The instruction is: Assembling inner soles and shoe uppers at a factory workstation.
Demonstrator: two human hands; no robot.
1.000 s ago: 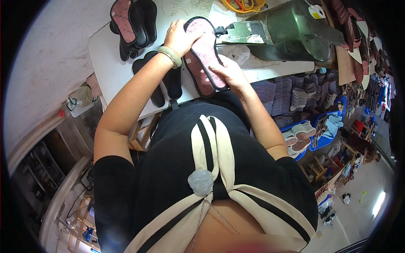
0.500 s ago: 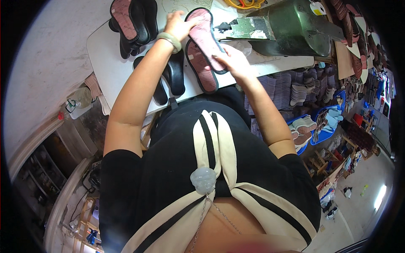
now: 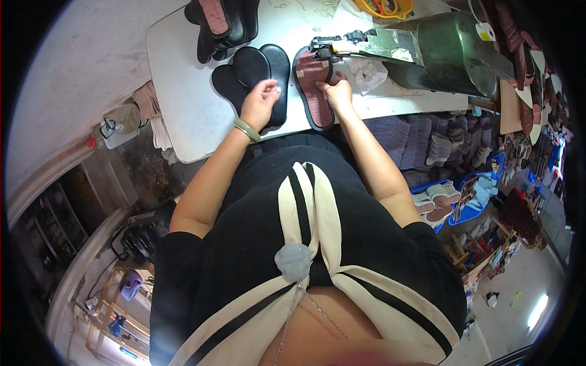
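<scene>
A pink-faced insole or shoe sole (image 3: 314, 91) with a black edge lies lengthwise on the white table, its far end under the sewing machine's head (image 3: 325, 47). My right hand (image 3: 339, 94) grips its right edge, thumb on the pink face. To the left, several black soles (image 3: 251, 66) overlap in a fanned pile, smooth black sides up. Over the middle of this pile rests my left hand (image 3: 260, 104), fingers loosely bent and apart, with no sole visibly pinched in them. A green bangle (image 3: 246, 130) circles my left wrist.
More black soles (image 3: 229, 27), one with its pink side up, are stacked at the far left of the white table (image 3: 183, 91). The green machine body (image 3: 448, 52) fills the right side. Yellow cord (image 3: 384, 8) lies behind it. Stacked grey pieces (image 3: 421, 140) and blue baskets (image 3: 470, 204) stand below right.
The pink sole I held in both hands is gone from them; the pile at left shows another black sole on top. My right hand now holds the lower pink sole; my left moved nearer me.
</scene>
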